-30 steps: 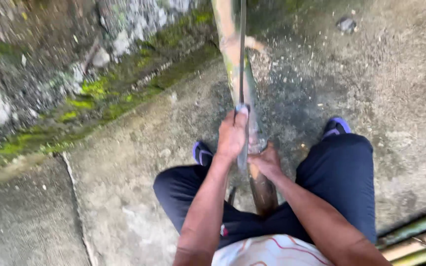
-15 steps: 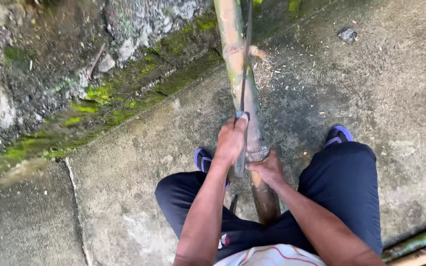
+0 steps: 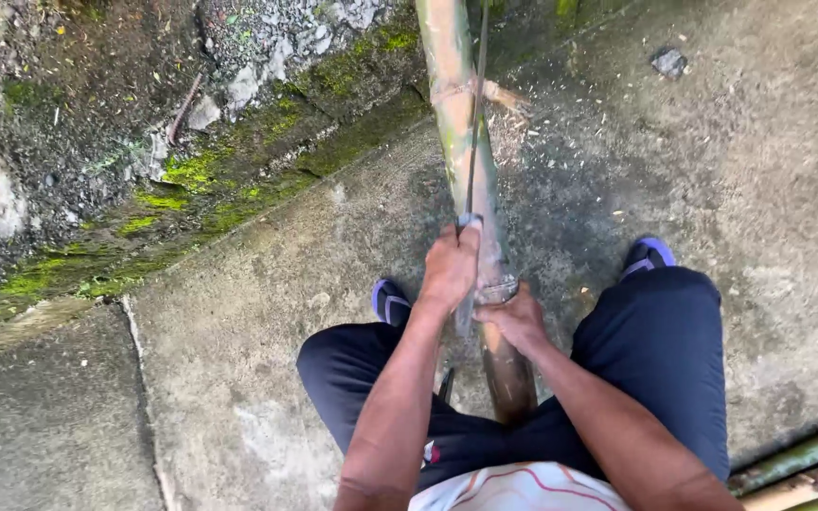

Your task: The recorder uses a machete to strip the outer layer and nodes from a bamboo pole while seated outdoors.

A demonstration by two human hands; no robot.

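left hand [image 3: 450, 267] clamped on the handle of a long blade [image 3: 474, 114], edge laid along the bamboo pole [image 3: 461, 142]. right hand [image 3: 517, 318] wrapped around the pole just below. pole runs between the knees over concrete floor [image 3: 239, 312], mossy wall [image 3: 191, 170] at left.

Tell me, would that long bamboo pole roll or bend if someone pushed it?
Probably stiff: the bamboo pole runs straight across the concrete floor. Being round, it might roll, which may be why the right hand grips it. The left hand holds a thin blade along it.
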